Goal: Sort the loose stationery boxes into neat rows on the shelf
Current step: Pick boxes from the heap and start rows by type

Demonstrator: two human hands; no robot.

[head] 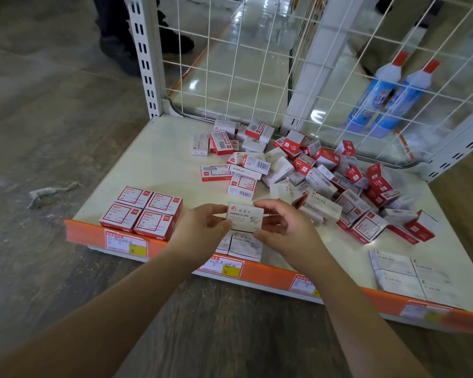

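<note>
White paper-clip box held above the shelf's front edge, pinched at its left end by the left hand and at its right end by the right hand, fingers curled. Matching white boxes lie directly beneath. Red-and-white boxes form a block at the front left corner; loose boxes are heaped toward the back right.
</note>
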